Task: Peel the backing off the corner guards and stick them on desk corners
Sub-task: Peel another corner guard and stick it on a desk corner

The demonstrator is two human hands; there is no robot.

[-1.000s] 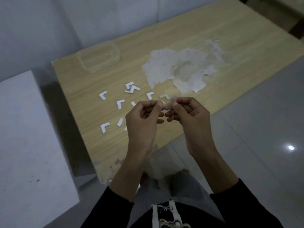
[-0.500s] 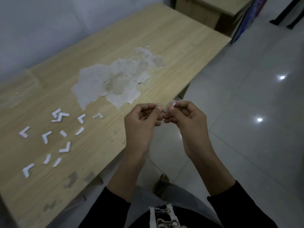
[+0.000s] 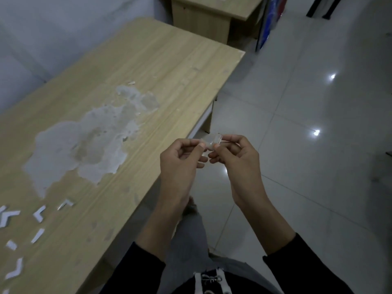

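A small clear corner guard is pinched between the fingertips of my left hand and my right hand, held above the floor just off the long edge of the wooden desk. Both hands grip it from opposite sides. The desk's far right corner lies ahead of my hands. Several white L-shaped backing pieces lie scattered on the desk at the lower left.
A large pale patch of peeled surface marks the desk's middle. A second wooden desk stands beyond the far corner. Glossy grey floor tiles fill the right side. A wall runs behind the desk.
The view has swung right along the desk: the backing pieces slid to the lower left and the far corner came into view. My hands stay together on the guard.
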